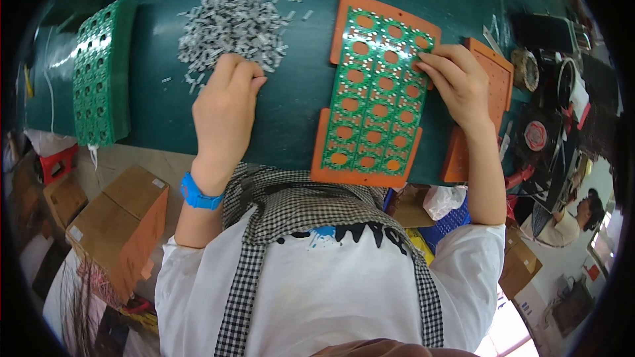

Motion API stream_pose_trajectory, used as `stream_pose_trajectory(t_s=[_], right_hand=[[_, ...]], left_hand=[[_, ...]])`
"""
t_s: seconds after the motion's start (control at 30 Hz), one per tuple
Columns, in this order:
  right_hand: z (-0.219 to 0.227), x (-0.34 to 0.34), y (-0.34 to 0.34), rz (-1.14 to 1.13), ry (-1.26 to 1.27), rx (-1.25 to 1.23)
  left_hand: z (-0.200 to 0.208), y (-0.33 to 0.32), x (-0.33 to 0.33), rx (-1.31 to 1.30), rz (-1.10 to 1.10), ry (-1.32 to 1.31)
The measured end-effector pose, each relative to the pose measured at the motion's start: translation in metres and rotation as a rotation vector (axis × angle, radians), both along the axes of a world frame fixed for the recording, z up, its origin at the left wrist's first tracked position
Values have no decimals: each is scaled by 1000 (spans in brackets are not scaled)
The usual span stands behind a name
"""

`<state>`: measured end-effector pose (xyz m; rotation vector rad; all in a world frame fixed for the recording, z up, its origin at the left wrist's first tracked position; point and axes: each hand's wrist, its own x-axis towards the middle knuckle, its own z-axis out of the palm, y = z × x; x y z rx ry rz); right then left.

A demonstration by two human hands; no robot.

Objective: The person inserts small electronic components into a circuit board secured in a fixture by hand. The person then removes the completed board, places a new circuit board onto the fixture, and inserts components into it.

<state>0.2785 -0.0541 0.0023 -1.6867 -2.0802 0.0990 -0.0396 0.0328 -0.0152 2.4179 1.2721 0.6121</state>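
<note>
A green circuit board panel (358, 95) with rows of round openings lies on an orange fixture plate (338, 33). My right hand (456, 79) is at its upper right edge, thumb and forefinger pinched against the board. Whatever that pinch holds is too small to make out. Left of the panel is a heap of small grey-white rectangular parts (231, 23). At the heap's near edge my left hand (228, 102) reaches down with curled fingers closed together. The fingertips touch the heap, and anything between them is hidden. A blue watch band circles my left wrist.
At the far left of the green table (155, 92) stands a stack of green boards (102, 73). Another orange plate (493, 76) lies beyond my right hand, beside a tape roll (526, 69). Cardboard boxes (119, 205) sit on the floor at left. Another person (559, 221) is at far right.
</note>
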Motion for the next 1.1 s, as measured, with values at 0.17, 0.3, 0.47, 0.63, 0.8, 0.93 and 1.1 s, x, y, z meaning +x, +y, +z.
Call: stream_pose_trajectory(t_s=[0.17,0.3,0.47,0.63,0.8,0.93,1.1], right_hand=[[6,-8,-6,-152,112,-42],[12,-32,-13,-130,238,-26],[23,-85,-11,-48,762,-334],[19,-99,-15,1,821,-339],[11,-98,-27,-15,839,-261],[17,-83,-32,-62,776,-162],[17,-24,-20,-237,411,-193]], left_hand=[[-11,8,-3,114,-100,-219],[0,-6,1,-705,71,-752],[17,-23,29,-1131,-54,-950],[19,-34,41,-1282,-101,-1005],[21,-40,44,-1301,-104,-962],[21,-44,41,-1274,-142,-875],[13,-39,35,-1126,-155,-904]])
